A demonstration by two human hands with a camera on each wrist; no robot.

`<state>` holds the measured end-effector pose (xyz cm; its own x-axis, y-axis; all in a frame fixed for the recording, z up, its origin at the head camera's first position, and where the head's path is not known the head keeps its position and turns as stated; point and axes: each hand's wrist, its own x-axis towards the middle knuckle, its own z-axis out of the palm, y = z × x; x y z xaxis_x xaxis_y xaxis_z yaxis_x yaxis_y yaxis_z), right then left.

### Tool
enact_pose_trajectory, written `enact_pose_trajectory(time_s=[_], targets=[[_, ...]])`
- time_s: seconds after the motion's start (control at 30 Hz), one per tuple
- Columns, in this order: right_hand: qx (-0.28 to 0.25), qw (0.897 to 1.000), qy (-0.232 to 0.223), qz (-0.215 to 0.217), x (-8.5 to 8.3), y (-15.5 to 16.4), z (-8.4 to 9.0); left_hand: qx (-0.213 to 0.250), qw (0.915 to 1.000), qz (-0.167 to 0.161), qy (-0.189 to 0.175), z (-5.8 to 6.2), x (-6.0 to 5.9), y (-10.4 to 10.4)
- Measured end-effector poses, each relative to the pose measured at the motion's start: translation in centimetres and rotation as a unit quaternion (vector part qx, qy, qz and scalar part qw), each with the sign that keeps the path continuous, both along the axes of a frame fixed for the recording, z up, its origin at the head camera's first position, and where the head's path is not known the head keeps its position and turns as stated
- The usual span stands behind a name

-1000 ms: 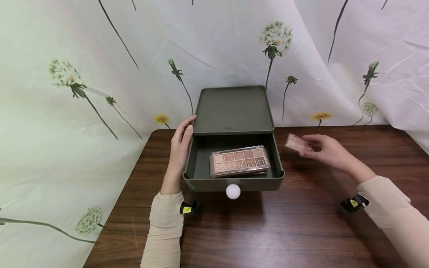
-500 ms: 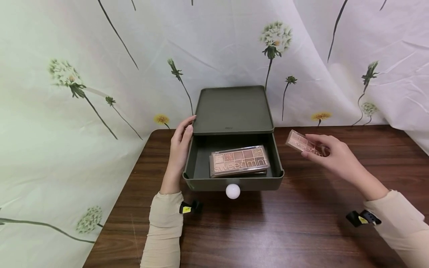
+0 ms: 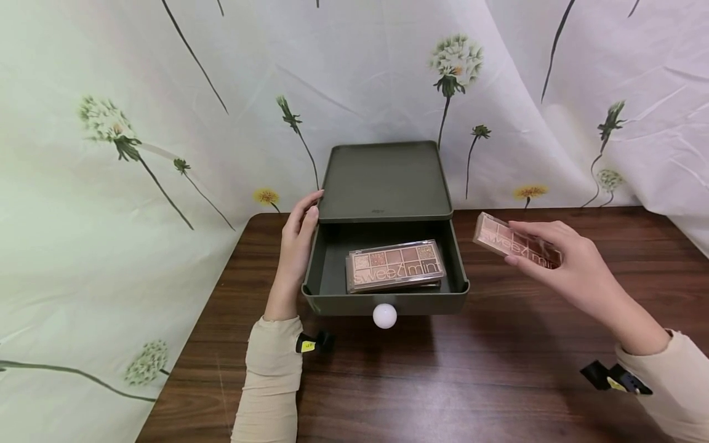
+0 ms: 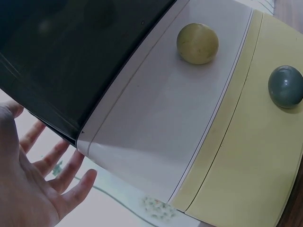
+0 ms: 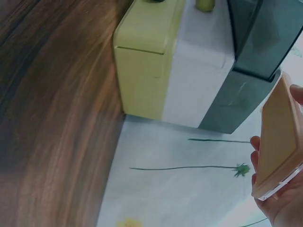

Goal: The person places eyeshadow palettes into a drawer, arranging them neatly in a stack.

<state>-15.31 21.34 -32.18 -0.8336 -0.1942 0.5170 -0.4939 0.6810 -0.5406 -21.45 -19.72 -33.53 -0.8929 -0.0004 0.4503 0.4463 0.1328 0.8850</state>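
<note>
A small drawer cabinet [image 3: 388,178] with a dark green top has its dark green top drawer [image 3: 338,304] pulled out. In that drawer lies an eyeshadow palette [image 3: 396,266] lettered "sweet mint", apparently on top of something similar. My left hand [image 3: 296,246] rests against the cabinet's left side; the left wrist view shows its fingers spread and extended beside the dark drawer. To the right of the cabinet, my right hand [image 3: 578,267] grips another eyeshadow palette [image 3: 498,237] above the table, tilted. The right wrist view shows the back of this held palette [image 5: 279,127].
Below the dark drawer come a white drawer [image 4: 156,104] with a yellow-green knob [image 4: 197,43] and a yellow drawer [image 4: 246,156] with a grey-green knob [image 4: 286,87]. The top drawer's knob [image 3: 384,315] is white. A floral cloth [image 3: 376,74] hangs behind the brown wooden table [image 3: 498,381].
My right hand has drawn back rightward and toward me with the held palette, which shows more of its face and lettering. My left hand and the open drawer stay put.
</note>
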Motion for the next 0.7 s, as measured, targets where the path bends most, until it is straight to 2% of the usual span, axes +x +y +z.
enact_pose_trajectory(time_s=[0.3,0.5,0.7], targets=[[-0.026,0.997,0.054,0.037,1.1,-1.4,1.5,0.0,1.0,-0.003,0.0,0.0,0.0,0.1],[-0.055,0.99,0.089,0.089,1.1,-2.8,2.2,0.003,1.0,-0.007,0.0,-0.1,-0.2,0.0],[-0.064,0.985,0.096,0.13,1.1,-4.5,2.8,0.0,1.0,-0.004,0.001,-0.2,-0.2,-0.1]])
